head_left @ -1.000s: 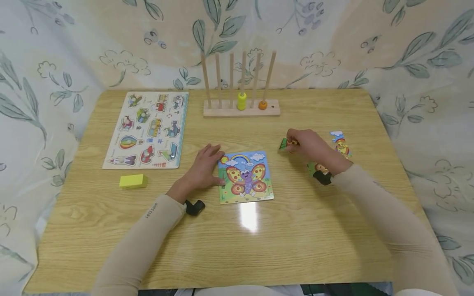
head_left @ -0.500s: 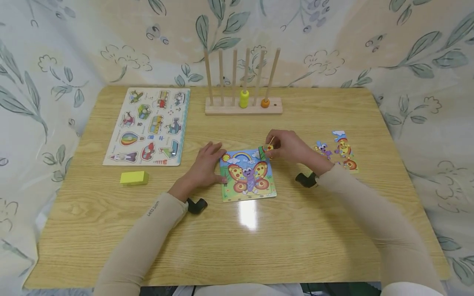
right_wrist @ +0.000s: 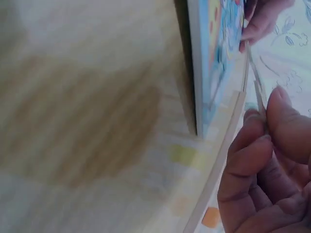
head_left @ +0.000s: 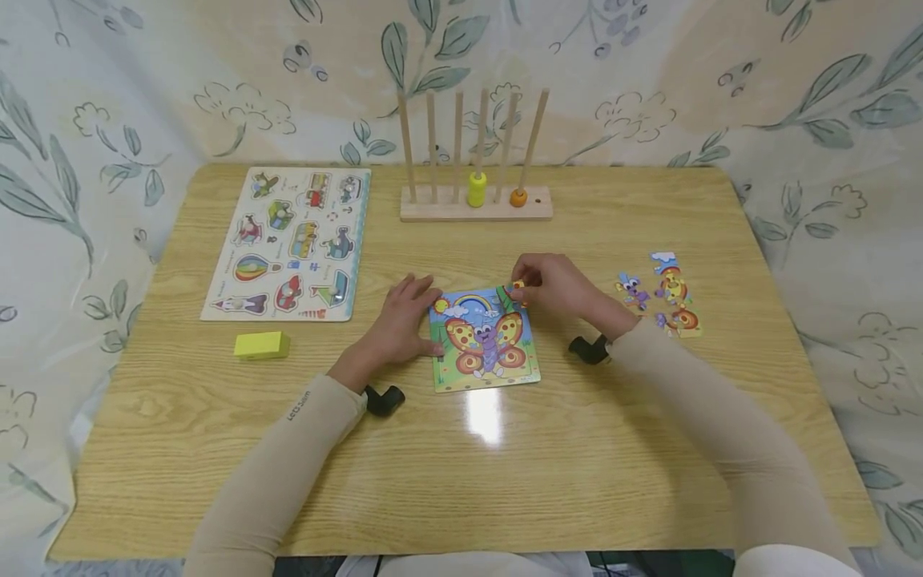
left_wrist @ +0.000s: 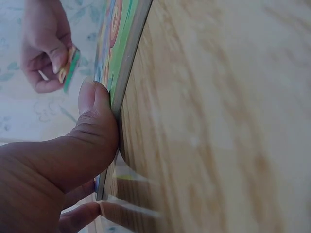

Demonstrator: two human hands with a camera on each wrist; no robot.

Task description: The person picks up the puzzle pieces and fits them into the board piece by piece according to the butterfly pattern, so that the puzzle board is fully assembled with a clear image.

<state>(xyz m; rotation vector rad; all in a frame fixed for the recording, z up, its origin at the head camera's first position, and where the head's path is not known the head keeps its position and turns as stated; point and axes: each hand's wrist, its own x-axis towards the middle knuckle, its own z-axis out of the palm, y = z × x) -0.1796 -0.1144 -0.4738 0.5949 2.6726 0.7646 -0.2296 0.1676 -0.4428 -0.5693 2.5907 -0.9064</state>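
Puzzle piece (left_wrist: 71,68) moved left, pinched between right fingers (right_wrist: 290,124).

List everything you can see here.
Butterfly board: one, multicoloured, table centre
Held piece: one, green and orange, right hand
Loose pieces: several, multicoloured, table's right
Vehicle board: one, white, table's far left
Block: one, yellow, table's left
Peg rack: one, pale wood, far edge
Beads: count unclear, yellow and orange, on peg rack
Table: one, tan, beneath
Cloth: count unclear, pale leafy, behind and beside table
Wrist devices: two, black, at cuffs
Sleeves: two, beige, picture's bottom
Left hand: one, touching butterfly board's left edge
Right hand: one, pinching held piece
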